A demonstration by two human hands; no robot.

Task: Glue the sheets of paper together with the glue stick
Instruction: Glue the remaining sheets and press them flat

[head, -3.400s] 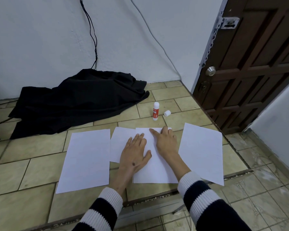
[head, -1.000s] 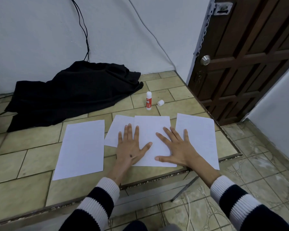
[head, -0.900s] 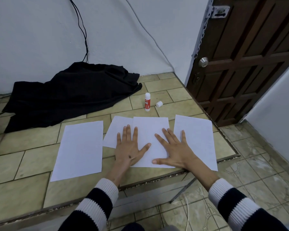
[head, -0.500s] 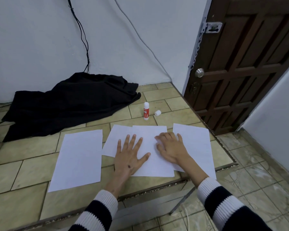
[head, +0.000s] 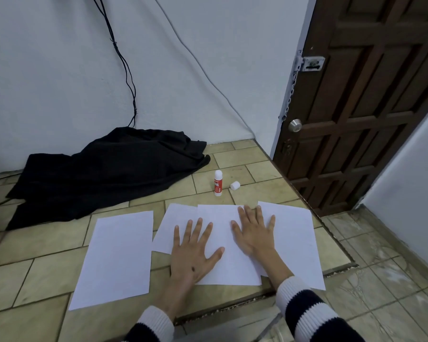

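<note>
Tiled beige floor (head: 45, 245) meets a pale wall, with a dark panelled wooden door (head: 371, 99) at the right and a heap of black cloth (head: 101, 174) in the corner. Four white paper sheets lie in a row: a lone left sheet (head: 116, 257), a small sheet (head: 173, 225) tucked under the middle sheet (head: 225, 265), which overlaps the right sheet (head: 297, 243). The left hand (head: 193, 253) and right hand (head: 255, 233) press flat on the middle sheet, fingers (head: 260, 213) spread and gripping nothing. Beyond the sheets, the red-and-white glue stick (head: 218, 182) stands upright and uncapped, its small white cap (head: 235, 185) just beside it. It lies straight ahead of the right hand, likely the nearer one to reach for it.
</note>
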